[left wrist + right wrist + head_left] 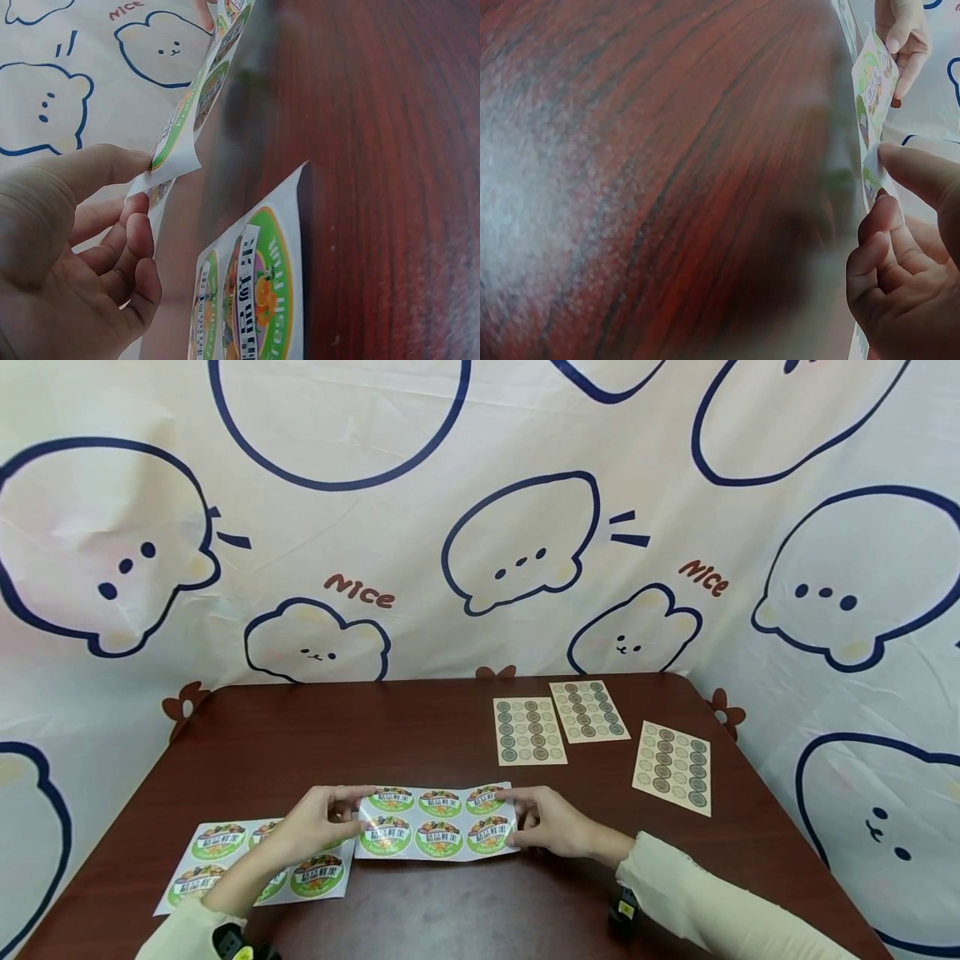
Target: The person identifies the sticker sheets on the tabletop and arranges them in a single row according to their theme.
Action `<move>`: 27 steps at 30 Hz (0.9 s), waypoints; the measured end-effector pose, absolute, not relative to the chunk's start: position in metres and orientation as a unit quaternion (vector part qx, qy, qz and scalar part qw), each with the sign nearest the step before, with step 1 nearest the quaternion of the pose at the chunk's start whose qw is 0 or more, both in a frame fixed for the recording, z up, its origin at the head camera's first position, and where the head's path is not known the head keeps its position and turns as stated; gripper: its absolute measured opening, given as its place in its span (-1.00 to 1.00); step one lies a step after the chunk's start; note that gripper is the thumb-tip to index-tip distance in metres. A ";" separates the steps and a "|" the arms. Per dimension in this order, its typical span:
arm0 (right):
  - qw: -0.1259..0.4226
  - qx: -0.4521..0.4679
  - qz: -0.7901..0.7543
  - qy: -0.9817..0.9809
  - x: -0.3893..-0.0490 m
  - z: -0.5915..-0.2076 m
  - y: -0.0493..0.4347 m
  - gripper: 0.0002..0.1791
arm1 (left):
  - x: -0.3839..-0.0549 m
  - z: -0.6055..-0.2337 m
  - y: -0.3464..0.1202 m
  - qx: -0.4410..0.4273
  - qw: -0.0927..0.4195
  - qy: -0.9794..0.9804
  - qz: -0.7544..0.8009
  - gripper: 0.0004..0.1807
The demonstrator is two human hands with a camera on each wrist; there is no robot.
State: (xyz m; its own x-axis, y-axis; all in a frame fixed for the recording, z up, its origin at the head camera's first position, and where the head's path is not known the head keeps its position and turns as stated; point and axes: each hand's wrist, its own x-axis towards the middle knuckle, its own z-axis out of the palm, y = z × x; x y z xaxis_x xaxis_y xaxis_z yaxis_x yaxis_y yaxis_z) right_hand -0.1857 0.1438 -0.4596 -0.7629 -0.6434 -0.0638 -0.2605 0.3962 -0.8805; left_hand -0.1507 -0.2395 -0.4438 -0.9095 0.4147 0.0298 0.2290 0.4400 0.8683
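Between both hands is a white sticker sheet (438,827) with two rows of round green fruit labels, lifted off the table and gently bent. My left hand (318,821) pinches its left end between thumb and fingers, as the left wrist view of that hand (90,232) also shows. At the other end, my right hand (551,821) pinches the sheet's right edge; the thumb and curled fingers of the hand (907,247) appear in the right wrist view. A second sticker sheet (217,843) of the same kind lies on the table, partly hidden under my left forearm.
Three beige sheets of small round coin-like stickers lie at the back right: one sheet (529,732), another (590,711) beside it, and a third (672,768) nearer the right edge. They rest on a dark reddish-brown table (360,735). A cartoon-printed cloth (420,635) hangs behind and around it.
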 end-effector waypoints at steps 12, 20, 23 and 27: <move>0.217 -0.283 -0.473 0.805 -0.185 -0.463 0.144 -0.26 | -0.148 -0.448 -0.240 0.195 0.090 0.869 0.445 -0.47; 0.227 -0.295 -0.460 0.806 -0.184 -0.465 0.145 -0.25 | -0.145 -0.449 -0.241 0.182 0.115 0.874 0.435 -0.44; 0.230 -0.293 -0.453 0.810 -0.183 -0.464 0.145 -0.25 | -0.143 -0.450 -0.242 0.187 0.117 0.874 0.434 -0.43; 0.229 -0.294 -0.448 0.813 -0.180 -0.464 0.146 -0.27 | -0.142 -0.451 -0.243 0.195 0.116 0.874 0.430 -0.43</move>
